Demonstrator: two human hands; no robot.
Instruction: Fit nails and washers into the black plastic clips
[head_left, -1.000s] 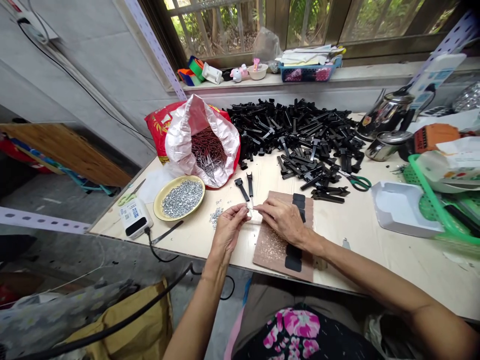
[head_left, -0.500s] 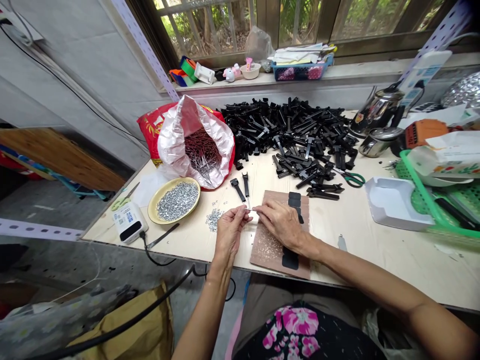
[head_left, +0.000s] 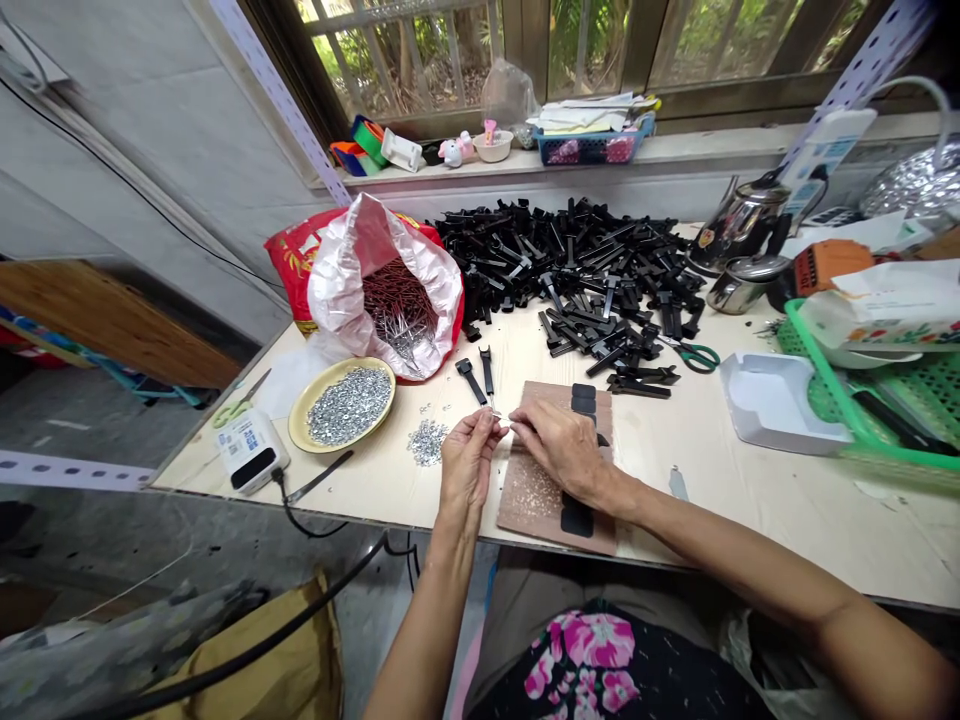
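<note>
My left hand (head_left: 469, 455) and my right hand (head_left: 561, 443) meet above the left edge of a brown board (head_left: 529, 515). Each pinches an end of a thin silvery metal pin (head_left: 502, 418); it is too small to tell its exact kind. Just beyond my fingertips lie two black plastic pieces (head_left: 470, 381) with slim stems, one with a forked top. Left of my left hand is a loose heap of small silvery metal bits (head_left: 427, 443). Black rounded pads (head_left: 577, 518) rest on the board, some partly covered by my right hand and wrist.
A yellow dish (head_left: 297, 428) of metal bits and an open bag (head_left: 330, 270) of long thin pins stand left. Behind is a large heap of black plastic pieces (head_left: 570, 250). Scissors (head_left: 699, 357), a white tray (head_left: 772, 405) and a green basket (head_left: 847, 425) lie right.
The view has shifted slightly, so the table's things appear a little further left. Both hands keep their pinch on the pin, with only slight finger movement.
</note>
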